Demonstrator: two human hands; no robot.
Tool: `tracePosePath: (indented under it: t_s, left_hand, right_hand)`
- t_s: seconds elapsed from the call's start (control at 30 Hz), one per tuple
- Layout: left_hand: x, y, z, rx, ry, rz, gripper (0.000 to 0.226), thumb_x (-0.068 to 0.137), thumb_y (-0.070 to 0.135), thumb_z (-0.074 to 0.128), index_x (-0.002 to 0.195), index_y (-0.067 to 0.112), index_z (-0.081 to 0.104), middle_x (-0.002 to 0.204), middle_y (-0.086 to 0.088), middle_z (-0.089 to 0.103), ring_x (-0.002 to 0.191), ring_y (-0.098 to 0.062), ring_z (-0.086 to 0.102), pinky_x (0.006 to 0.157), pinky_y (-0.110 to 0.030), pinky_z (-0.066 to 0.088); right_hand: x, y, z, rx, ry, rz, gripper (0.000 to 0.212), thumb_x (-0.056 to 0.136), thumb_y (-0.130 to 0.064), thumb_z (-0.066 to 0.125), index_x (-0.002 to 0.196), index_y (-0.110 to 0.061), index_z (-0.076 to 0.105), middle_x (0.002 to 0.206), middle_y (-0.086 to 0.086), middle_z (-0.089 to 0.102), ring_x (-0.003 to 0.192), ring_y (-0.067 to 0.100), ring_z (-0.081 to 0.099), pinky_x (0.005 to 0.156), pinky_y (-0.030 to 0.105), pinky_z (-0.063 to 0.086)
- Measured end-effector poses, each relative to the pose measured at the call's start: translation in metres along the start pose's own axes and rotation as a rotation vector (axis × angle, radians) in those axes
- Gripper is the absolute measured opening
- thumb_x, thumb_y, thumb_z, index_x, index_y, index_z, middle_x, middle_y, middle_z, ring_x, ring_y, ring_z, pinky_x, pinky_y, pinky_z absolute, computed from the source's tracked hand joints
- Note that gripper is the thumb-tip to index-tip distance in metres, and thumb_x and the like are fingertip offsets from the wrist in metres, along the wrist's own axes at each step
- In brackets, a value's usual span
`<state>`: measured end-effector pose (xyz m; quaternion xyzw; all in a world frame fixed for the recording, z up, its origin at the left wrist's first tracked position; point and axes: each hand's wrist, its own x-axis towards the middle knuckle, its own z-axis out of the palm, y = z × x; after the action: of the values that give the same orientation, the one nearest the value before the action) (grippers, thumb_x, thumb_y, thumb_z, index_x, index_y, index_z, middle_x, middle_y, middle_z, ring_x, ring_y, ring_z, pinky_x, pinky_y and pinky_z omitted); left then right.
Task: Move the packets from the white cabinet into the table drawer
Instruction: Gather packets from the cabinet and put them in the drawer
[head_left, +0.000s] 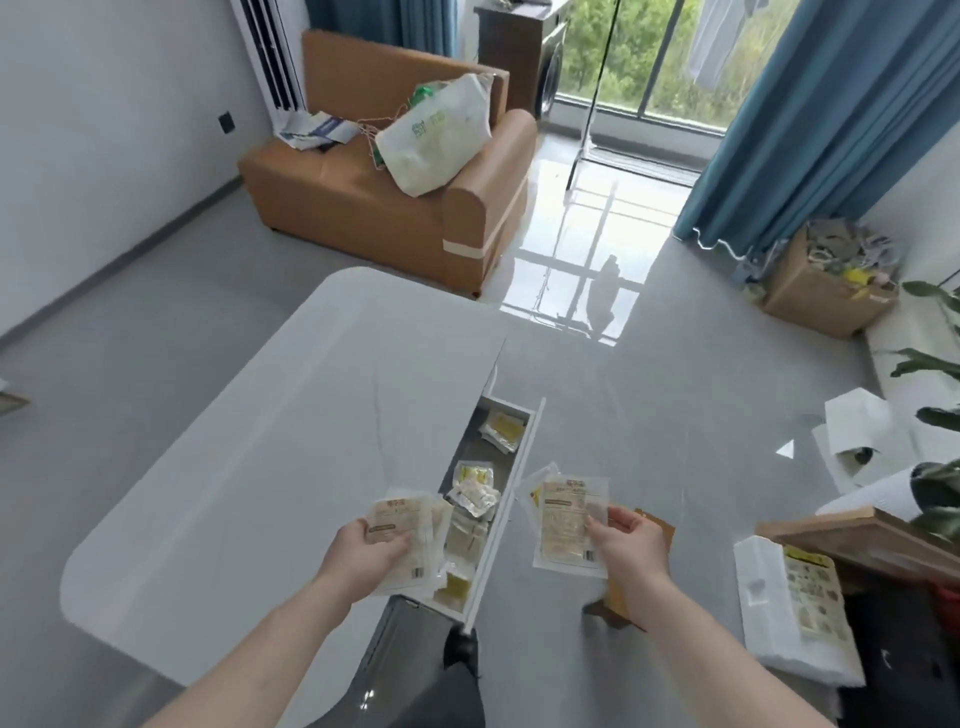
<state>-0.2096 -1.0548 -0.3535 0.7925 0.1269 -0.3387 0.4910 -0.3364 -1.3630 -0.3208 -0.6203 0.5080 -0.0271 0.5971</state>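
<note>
1. Two hands hold packets over the open drawer (511, 470) of the white tabletop (291, 415)
2. Left hand (363, 553) grips a stack of packets (410, 540)
3. Right hand (631, 543) pinches another packet (569, 519)
4. More loose packets (475, 493) lie inside the drawer

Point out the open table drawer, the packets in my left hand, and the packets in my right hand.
table drawer (511, 512): head view, on its white front panel.
left-hand packets (410, 551): head view, middle of the stack.
right-hand packets (565, 519): head view, printed face of the front packet.
</note>
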Motion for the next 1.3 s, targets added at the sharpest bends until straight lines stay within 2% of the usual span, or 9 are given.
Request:
tracePosePath:
  t_s: [0.2, 0.43, 0.5, 0.57, 0.73, 0.87, 1.07, 1.17, 1.3]
  left_hand:
    - [0.060, 0.030, 0.042, -0.101, 0.037, -0.100, 0.022, 0.090, 0.024, 0.078, 0.108, 0.015, 0.070, 0.103, -0.002, 0.076, 0.093, -0.020, 0.072, 0.070, -0.030, 0.054]
    - [0.162, 0.051, 0.101, -0.145, 0.040, -0.229, 0.015, 0.091, 0.022, 0.077, 0.103, 0.017, 0.071, 0.100, -0.001, 0.075, 0.091, -0.021, 0.071, 0.077, -0.033, 0.057]
    - [0.194, 0.045, 0.121, -0.126, 0.055, -0.238, 0.015, 0.089, 0.022, 0.077, 0.103, 0.017, 0.073, 0.098, 0.000, 0.076, 0.091, -0.020, 0.071, 0.086, -0.035, 0.058]
    - [0.226, 0.036, 0.141, -0.123, 0.069, -0.247, 0.014, 0.089, 0.022, 0.077, 0.102, 0.017, 0.073, 0.096, 0.003, 0.076, 0.089, -0.017, 0.071, 0.081, -0.030, 0.055]
    - [0.301, -0.006, 0.183, -0.128, 0.109, -0.301, 0.012, 0.090, 0.023, 0.076, 0.101, 0.020, 0.072, 0.094, 0.008, 0.074, 0.085, -0.009, 0.068, 0.072, -0.025, 0.050]
    - [0.356, -0.035, 0.215, -0.149, 0.163, -0.347, 0.006, 0.090, 0.024, 0.076, 0.090, 0.024, 0.070, 0.092, 0.008, 0.073, 0.081, -0.007, 0.065, 0.066, -0.022, 0.047]
    - [0.436, -0.062, 0.260, -0.195, 0.225, -0.407, 0.017, 0.091, 0.029, 0.075, 0.102, 0.016, 0.073, 0.089, 0.008, 0.070, 0.074, -0.005, 0.062, 0.058, -0.020, 0.042]
    - [0.466, -0.067, 0.277, -0.239, 0.263, -0.452, 0.020, 0.091, 0.029, 0.075, 0.104, 0.015, 0.072, 0.100, -0.001, 0.072, 0.086, -0.020, 0.066, 0.076, -0.025, 0.047]
    - [0.500, -0.072, 0.292, -0.360, 0.329, -0.493, 0.025, 0.092, 0.029, 0.074, 0.110, 0.013, 0.069, 0.106, -0.006, 0.072, 0.096, -0.028, 0.068, 0.084, -0.033, 0.054]
  right_hand:
    - [0.071, -0.036, 0.009, -0.068, -0.041, 0.001, 0.015, 0.090, -0.018, 0.080, 0.092, -0.025, 0.068, 0.091, -0.011, 0.069, 0.092, 0.020, 0.070, 0.084, 0.035, 0.056]
    - [0.179, -0.042, 0.033, -0.150, -0.061, 0.044, 0.013, 0.090, -0.017, 0.079, 0.097, -0.022, 0.070, 0.094, -0.005, 0.073, 0.094, 0.022, 0.071, 0.085, 0.038, 0.057]
    - [0.215, -0.033, 0.046, -0.173, -0.081, 0.053, 0.009, 0.092, -0.015, 0.077, 0.098, -0.020, 0.072, 0.096, -0.003, 0.075, 0.090, 0.018, 0.071, 0.071, 0.032, 0.056]
    - [0.251, -0.021, 0.061, -0.196, -0.103, 0.060, 0.007, 0.093, -0.014, 0.075, 0.097, -0.019, 0.073, 0.097, -0.002, 0.075, 0.089, 0.016, 0.070, 0.064, 0.026, 0.051]
    - [0.341, 0.024, 0.100, -0.249, -0.131, 0.086, 0.016, 0.092, -0.016, 0.078, 0.106, -0.017, 0.071, 0.096, -0.006, 0.071, 0.091, 0.016, 0.067, 0.063, 0.022, 0.044]
    - [0.400, 0.054, 0.127, -0.275, -0.185, 0.085, 0.011, 0.090, -0.017, 0.079, 0.094, -0.024, 0.071, 0.096, -0.005, 0.074, 0.088, 0.013, 0.069, 0.069, 0.029, 0.050]
    - [0.459, 0.080, 0.147, -0.270, -0.262, 0.044, 0.008, 0.091, -0.016, 0.078, 0.094, -0.023, 0.076, 0.091, -0.007, 0.077, 0.087, 0.012, 0.071, 0.066, 0.025, 0.050]
    - [0.481, 0.088, 0.152, -0.270, -0.277, 0.037, 0.008, 0.092, -0.015, 0.077, 0.094, -0.022, 0.076, 0.090, -0.006, 0.078, 0.086, 0.012, 0.072, 0.067, 0.026, 0.051]
    - [0.505, 0.094, 0.153, -0.284, -0.276, 0.038, 0.007, 0.091, -0.014, 0.078, 0.094, -0.021, 0.078, 0.088, -0.004, 0.080, 0.087, 0.016, 0.073, 0.070, 0.029, 0.053]
